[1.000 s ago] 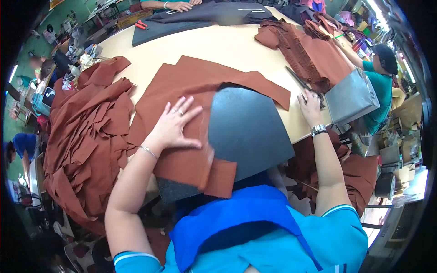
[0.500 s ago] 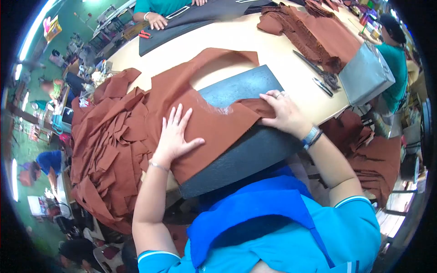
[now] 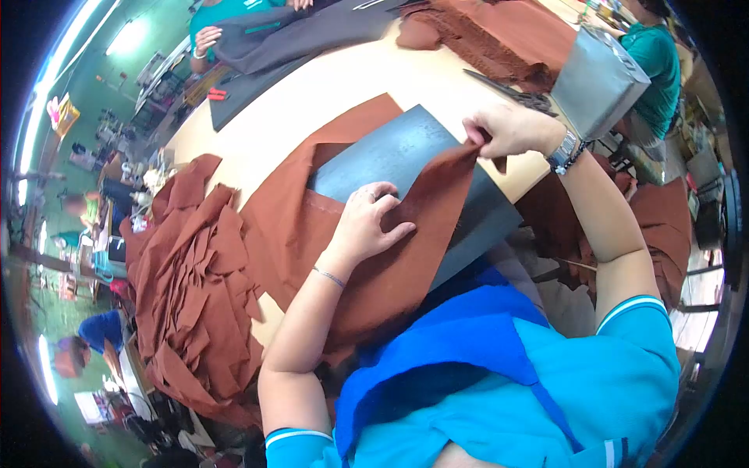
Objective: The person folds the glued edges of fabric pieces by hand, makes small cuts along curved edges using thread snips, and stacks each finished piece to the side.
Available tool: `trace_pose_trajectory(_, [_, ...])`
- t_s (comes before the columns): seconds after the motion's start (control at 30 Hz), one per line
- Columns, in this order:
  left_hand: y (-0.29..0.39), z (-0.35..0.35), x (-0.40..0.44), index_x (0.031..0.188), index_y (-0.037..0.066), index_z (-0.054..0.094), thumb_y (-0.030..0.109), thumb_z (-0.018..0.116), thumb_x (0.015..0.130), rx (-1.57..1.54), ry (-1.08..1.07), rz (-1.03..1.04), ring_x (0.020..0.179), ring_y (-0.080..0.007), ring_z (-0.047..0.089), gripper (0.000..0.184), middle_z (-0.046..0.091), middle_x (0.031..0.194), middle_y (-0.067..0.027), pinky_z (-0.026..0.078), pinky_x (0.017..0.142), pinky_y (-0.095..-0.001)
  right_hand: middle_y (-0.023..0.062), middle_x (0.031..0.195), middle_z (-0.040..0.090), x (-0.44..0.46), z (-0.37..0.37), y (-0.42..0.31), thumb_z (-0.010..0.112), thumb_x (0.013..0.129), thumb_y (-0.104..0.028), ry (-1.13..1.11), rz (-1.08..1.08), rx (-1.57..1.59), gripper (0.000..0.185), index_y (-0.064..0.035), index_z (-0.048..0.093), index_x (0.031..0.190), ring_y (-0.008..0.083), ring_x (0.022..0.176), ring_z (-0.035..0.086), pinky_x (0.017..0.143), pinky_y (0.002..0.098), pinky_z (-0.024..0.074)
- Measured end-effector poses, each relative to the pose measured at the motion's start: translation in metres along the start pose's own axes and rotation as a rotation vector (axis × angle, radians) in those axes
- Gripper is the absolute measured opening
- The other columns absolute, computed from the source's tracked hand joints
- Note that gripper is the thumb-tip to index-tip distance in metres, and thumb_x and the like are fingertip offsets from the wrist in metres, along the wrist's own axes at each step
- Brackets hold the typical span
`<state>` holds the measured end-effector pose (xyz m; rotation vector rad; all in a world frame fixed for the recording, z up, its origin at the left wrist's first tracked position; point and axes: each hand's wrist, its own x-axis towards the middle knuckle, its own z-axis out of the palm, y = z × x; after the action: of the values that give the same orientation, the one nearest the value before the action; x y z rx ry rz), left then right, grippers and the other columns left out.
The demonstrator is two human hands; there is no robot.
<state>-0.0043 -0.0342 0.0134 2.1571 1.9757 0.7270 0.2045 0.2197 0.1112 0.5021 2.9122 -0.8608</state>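
A reddish-brown fabric piece (image 3: 425,257) with a large curved cut-out lies partly over a dark, flat board (image 3: 406,140) in front of me. My right hand (image 3: 515,129) pinches one edge of this fabric and holds it raised above the board's right side. Over the board's middle, my left hand (image 3: 360,226) rests on the same fabric beside the cut-out. Its fingers curl at the edge, and the thumb lies on the cloth; the fingertips are partly hidden. Faint white marks show along the cut-out's edge.
A heap of brown fabric (image 3: 195,288) hangs at the table's left. More brown cloth (image 3: 499,39), dark scissors (image 3: 499,84) and a grey metal box (image 3: 601,78) are at the far right. Across the table (image 3: 250,129), a co-worker's hand (image 3: 207,39) holds dark cloth near a red tool (image 3: 217,94).
My right hand has moved up and right, lifting the fabric's edge. My left hand has shifted right and its spread fingers have curled. The board has turned, and the co-worker has raised the dark cloth.
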Motion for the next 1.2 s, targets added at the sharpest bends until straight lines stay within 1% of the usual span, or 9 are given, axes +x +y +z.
trace_pose_trajectory(0.03, [-0.001,0.005,0.006,0.098,0.005,0.067,0.04,0.08,0.079,-0.037,0.003,-0.009,0.114,-0.0359,0.056,0.041,0.061,0.123,-0.0151,0.043,0.1,-0.0461,0.0111,0.084,0.061,-0.006,-0.01,-0.005,0.07,0.07,-0.003,0.081,0.059,-0.063,0.021,-0.0049,0.055,0.084,0.0246,0.078,0.067,0.064,0.039,0.0533])
trace_pose_trajectory(0.1, [0.002,0.015,0.012,0.086,0.008,0.065,0.04,0.079,0.079,-0.012,0.062,-0.034,0.094,-0.0277,0.06,0.036,0.066,0.095,-0.0082,0.041,0.093,-0.0452,0.0118,0.111,0.059,-0.011,-0.002,0.002,0.077,0.066,-0.007,0.579,-0.184,-0.65,0.043,-0.0079,0.058,0.105,0.0325,0.111,0.057,0.093,0.0458,0.0478])
trace_pose_trajectory(0.17, [0.007,0.014,0.016,0.086,0.011,0.065,0.04,0.079,0.079,0.049,0.029,-0.087,0.088,-0.0243,0.061,0.034,0.067,0.085,-0.005,0.038,0.092,-0.0436,0.0158,0.124,0.058,-0.007,0.001,-0.025,0.076,0.07,-0.01,0.46,-0.233,-0.348,0.049,-0.0074,0.059,0.116,0.0353,0.117,0.055,0.103,0.0423,0.0443])
trace_pose_trajectory(0.3, [0.007,0.019,0.017,0.087,0.013,0.067,0.041,0.079,0.08,0.089,0.095,-0.054,0.085,-0.0213,0.062,0.031,0.066,0.077,-0.0024,0.035,0.093,-0.0434,0.0155,0.123,0.061,0.024,0.085,-0.029,0.069,0.081,-0.008,0.124,-0.467,-0.004,0.039,-0.0028,0.061,0.118,0.0344,0.112,0.062,0.098,0.0418,0.0513])
trace_pose_trajectory(0.43, [0.006,0.013,0.012,0.09,0.013,0.069,0.038,0.076,0.083,0.108,0.077,-0.067,0.088,-0.0215,0.063,0.026,0.068,0.085,-0.0026,0.035,0.096,-0.0453,0.0138,0.102,0.065,0.034,0.109,-0.026,0.065,0.084,-0.008,0.022,-0.362,0.046,0.019,-0.0075,0.069,0.102,0.0337,0.1,0.064,0.091,0.0431,0.0515])
trace_pose_trajectory(0.6, [-0.006,-0.004,0.003,0.101,0.018,0.075,0.019,0.066,0.092,0.103,0.019,-0.073,0.098,-0.0207,0.063,0.013,0.069,0.094,-0.0011,0.033,0.106,-0.0494,0.0118,0.098,0.064,0.023,0.12,-0.013,0.063,0.085,-0.007,0.214,-0.44,-0.029,0.014,-0.0073,0.07,0.097,0.0309,0.095,0.065,0.085,0.0408,0.053])
trace_pose_trajectory(0.73, [-0.02,-0.01,-0.005,0.101,0.024,0.077,0.013,0.064,0.09,0.233,0.027,0.016,0.1,-0.0174,0.064,0.02,0.069,0.098,0.0035,0.031,0.114,-0.0538,0.0074,0.098,0.063,0.015,0.133,-0.009,0.061,0.085,-0.007,0.385,-0.584,-0.167,0.018,-0.006,0.07,0.101,0.0252,0.09,0.063,0.084,0.0354,0.0536])
trace_pose_trajectory(0.93, [-0.03,-0.009,-0.011,0.098,0.028,0.078,0.01,0.062,0.083,0.485,0.095,0.225,0.092,-0.0132,0.064,0.028,0.066,0.096,0.0067,0.035,0.113,-0.0536,0.0091,0.1,0.062,0.008,0.142,-0.015,0.055,0.086,-0.012,0.402,-0.589,-0.325,0.023,-0.0036,0.068,0.104,0.0256,0.095,0.062,0.085,0.0362,0.0532])
trace_pose_trajectory(1.2, [-0.032,-0.004,-0.014,0.097,0.026,0.077,0.012,0.065,0.083,0.44,0.15,0.221,0.091,-0.0129,0.064,0.024,0.064,0.094,0.0069,0.035,0.113,-0.0544,0.0058,0.105,0.062,0.003,0.151,-0.042,0.053,0.089,-0.018,0.42,-0.483,-0.509,0.034,-0.0062,0.065,0.118,0.02,0.097,0.061,0.081,0.0327,0.0474])
